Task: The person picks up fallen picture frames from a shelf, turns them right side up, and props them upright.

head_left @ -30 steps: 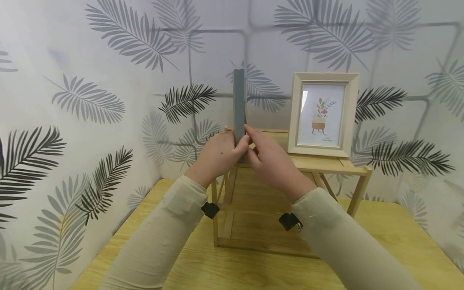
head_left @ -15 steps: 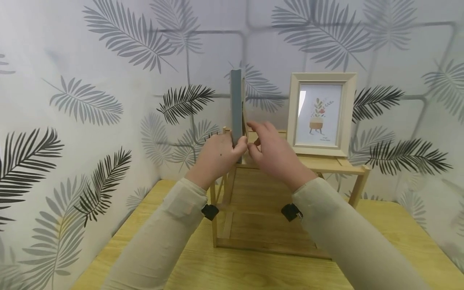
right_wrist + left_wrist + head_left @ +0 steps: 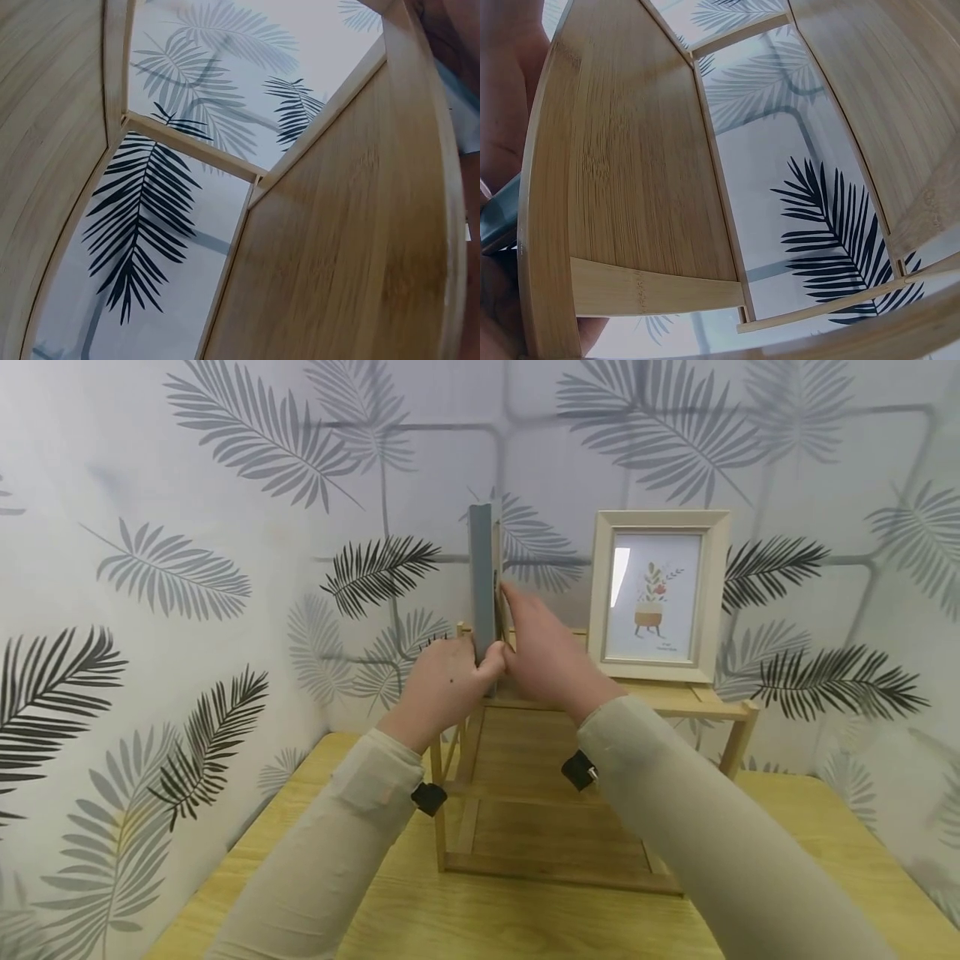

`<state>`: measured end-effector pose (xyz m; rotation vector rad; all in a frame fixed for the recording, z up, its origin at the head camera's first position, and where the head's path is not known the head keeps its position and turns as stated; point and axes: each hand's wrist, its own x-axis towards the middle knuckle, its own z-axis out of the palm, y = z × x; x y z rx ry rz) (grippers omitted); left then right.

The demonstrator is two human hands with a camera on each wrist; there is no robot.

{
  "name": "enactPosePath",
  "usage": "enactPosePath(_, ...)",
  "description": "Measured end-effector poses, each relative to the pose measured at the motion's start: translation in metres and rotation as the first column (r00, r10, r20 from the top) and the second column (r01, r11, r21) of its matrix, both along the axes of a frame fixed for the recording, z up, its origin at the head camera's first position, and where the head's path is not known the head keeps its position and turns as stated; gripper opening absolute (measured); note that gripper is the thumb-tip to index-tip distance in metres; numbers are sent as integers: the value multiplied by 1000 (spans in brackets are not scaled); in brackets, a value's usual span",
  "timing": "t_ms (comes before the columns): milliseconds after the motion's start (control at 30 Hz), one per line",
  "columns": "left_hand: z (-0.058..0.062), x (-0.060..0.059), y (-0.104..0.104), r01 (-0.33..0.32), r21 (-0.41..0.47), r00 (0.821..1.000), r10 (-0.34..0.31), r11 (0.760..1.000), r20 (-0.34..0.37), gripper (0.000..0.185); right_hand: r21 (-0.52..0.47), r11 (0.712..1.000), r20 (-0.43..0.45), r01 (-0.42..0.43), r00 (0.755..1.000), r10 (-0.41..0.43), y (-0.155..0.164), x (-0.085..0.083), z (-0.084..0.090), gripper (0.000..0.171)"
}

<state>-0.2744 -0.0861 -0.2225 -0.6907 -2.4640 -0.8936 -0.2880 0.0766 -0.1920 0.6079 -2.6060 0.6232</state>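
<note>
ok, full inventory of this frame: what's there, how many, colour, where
grey frame: 1, grey-blue, upright and edge-on at the left end of the shelf top
picture frame: 1, cream, plant print, standing at the right of the shelf top
wooden shelf: 1, light bamboo, on the table against the wall
table: 1, yellow wood grain
wallpaper: white with grey and black leaves, behind and at the left
left hand: grips the grey frame's lower left edge
right hand: fingers on the grey frame's right side
sleeves: 2, beige

A grey frame (image 3: 484, 578) is stood edge-on at the left of the wooden shelf (image 3: 675, 700), with a picture frame (image 3: 658, 596) at its right.
</note>
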Motion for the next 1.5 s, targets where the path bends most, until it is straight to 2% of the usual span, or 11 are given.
enactPosePath(233, 0, 0, -2, -3, -2, 1000, 3, 1000, 7, 45, -89, 996, 1, -27, 1000, 27, -7, -10, 2, 79)
enactPosePath(567, 2, -1, -1, 2, -16, 1000, -2, 1000, -26, 46, -103, 993, -75, -52, 996, 44, -8, -16, 0, 84)
enactPosePath(733, 2, -1, -1, 6, -16, 1000, -6, 1000, -4, 45, -102, 994, -118, -48, 992, 36, -6, -19, 0, 80)
enactPosePath(1067, 1, -1, -1, -1, -32, 1000, 1, 999, -3, 48, -42, 999, -281, 29, 959, -40, -2, -18, -4, 66)
enactPosePath(1300, 0, 0, 0, 12, -9, 1000, -12, 1000, 7, 48, -34, 995, -337, 91, 936, -97, 2, -17, -3, 59)
enactPosePath(1500, 1, 1, -1, 19, -1, 1000, -19, 1000, 11, 48, 24, 992, -390, 124, 915, -105, 5, -14, 1, 59)
